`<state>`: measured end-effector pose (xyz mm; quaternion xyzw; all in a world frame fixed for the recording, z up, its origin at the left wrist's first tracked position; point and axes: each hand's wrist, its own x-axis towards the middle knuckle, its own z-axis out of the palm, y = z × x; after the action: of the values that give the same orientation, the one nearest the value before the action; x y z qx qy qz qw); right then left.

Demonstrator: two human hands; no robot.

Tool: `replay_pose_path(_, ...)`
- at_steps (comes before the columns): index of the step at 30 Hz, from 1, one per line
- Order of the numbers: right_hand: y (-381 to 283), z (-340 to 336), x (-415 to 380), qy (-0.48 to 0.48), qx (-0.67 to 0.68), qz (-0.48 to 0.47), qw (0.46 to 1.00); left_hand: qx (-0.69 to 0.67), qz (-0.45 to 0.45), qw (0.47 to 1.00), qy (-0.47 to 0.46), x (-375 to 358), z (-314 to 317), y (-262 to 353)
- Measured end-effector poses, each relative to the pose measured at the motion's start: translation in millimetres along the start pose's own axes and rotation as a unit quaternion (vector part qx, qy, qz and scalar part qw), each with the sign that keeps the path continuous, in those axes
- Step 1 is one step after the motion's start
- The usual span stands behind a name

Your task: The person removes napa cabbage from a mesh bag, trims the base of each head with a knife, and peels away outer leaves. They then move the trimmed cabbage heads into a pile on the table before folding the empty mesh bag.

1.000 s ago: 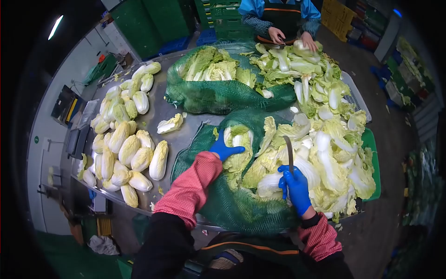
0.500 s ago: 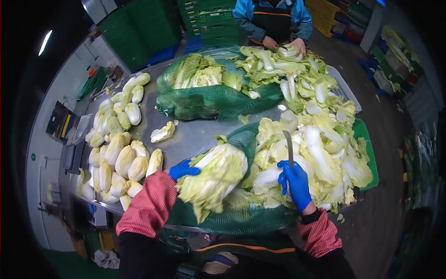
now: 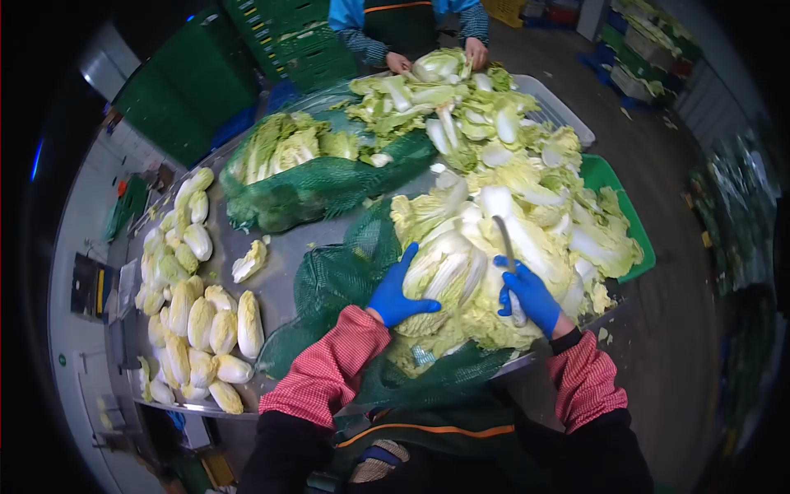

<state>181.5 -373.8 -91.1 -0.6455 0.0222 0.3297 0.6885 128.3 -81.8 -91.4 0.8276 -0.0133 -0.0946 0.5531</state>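
Note:
My left hand, in a blue glove, is cupped against the left side of a napa cabbage. Its thumb lies along the cabbage's lower edge and a finger reaches up the side; the other fingers are mostly hidden. The cabbage rests on a heap of loose cabbage leaves. My right hand, also gloved in blue, is closed round the handle of a knife. Its curved blade points up and away from me, just right of the cabbage. A green mesh sack lies crumpled left of my left hand.
Trimmed cabbage hearts cover the metal table's left side. Farther back lies another mesh sack with cabbages inside. A green crate stands at the right edge. Across the table, a co-worker's hands are at another cabbage.
My left hand has brought the cabbage rightward out of the mesh sack onto the leaf heap. The sack now lies flatter. The knife stays in my right hand, and the view has turned right.

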Motion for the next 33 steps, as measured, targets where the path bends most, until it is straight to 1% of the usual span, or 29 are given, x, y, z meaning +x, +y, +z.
replay_pose_path(1,9,-7,2,-0.015,0.024,0.025,0.999,0.01,0.026,1.0,0.005,1,7,-6)
replay_pose_path(2,20,-10,4,-0.031,-0.02,0.005,0.999,0.02,0.052,0.998,0.011,-1,10,-13)
replay_pose_path(3,13,-2,-1,-0.017,-0.075,0.007,0.997,0.031,0.076,0.996,0.018,-4,11,-18)
replay_pose_path(5,-13,14,-13,0.024,-0.213,0.004,0.977,0.018,0.065,0.998,0.019,-7,16,-21)
replay_pose_path(6,-10,19,-10,0.052,-0.305,-0.118,0.944,0.015,0.056,0.998,0.023,-7,17,-20)
replay_pose_path(7,-8,22,-7,0.079,-0.389,-0.238,0.887,0.013,0.048,0.998,0.027,-6,16,-17)
replay_pose_path(8,-6,23,-4,0.105,-0.464,-0.351,0.807,0.014,0.046,0.999,0.026,-4,16,-14)
replay_pose_path(11,-17,25,-5,0.081,-0.55,-0.316,0.769,0.029,0.034,0.999,0.025,-2,17,-9)
replay_pose_path(14,-12,20,8,0.055,-0.612,-0.24,0.751,0.074,0.028,0.996,0.032,-1,19,-9)
replay_pose_path(17,-9,13,26,0.041,-0.645,-0.151,0.748,0.105,0.033,0.993,0.037,3,22,-8)
replay_pose_path(20,0,1,45,0.036,-0.637,-0.164,0.752,0.132,0.041,0.99,0.038,10,25,-4)
replay_pose_path(22,32,-15,70,0.046,-0.649,-0.16,0.742,0.14,0.044,0.988,0.041,10,25,0)
replay_pose_path(23,40,-19,79,0.052,-0.654,-0.16,0.737,0.168,0.04,0.985,0.029,5,29,3)
replay_pose_path(24,28,-11,83,0.07,-0.559,-0.128,0.816,0.198,0.042,0.979,0.017,1,33,6)
replay_pose_path(25,22,-14,91,0.052,-0.577,-0.117,0.807,0.227,0.04,0.973,0.008,-2,36,6)
replay_pose_path(26,21,-16,91,0.028,-0.594,-0.097,0.798,0.168,0.027,0.985,0.024,-5,38,4)
replay_pose_path(27,16,-20,93,0.012,-0.614,-0.082,0.785,0.14,0.046,0.988,0.037,-3,37,-3)
replay_pose_path(28,-7,-14,85,-0.017,-0.667,-0.05,0.744,0.113,0.07,0.99,0.053,1,34,-11)
replay_pose_path(29,-7,-13,82,-0.007,-0.68,-0.056,0.731,0.088,0.091,0.99,0.066,2,30,-17)
replay_pose_path(30,-9,-8,78,0.002,-0.692,-0.065,0.718,0.062,0.067,0.994,0.053,3,23,-17)
replay_pose_path(32,-15,-2,60,0.023,-0.706,-0.101,0.701,-0.09,0.007,0.995,0.049,7,18,-29)
replay_pose_path(33,-31,-2,46,0.014,-0.693,-0.103,0.714,-0.165,-0.023,0.985,0.045,8,16,-33)
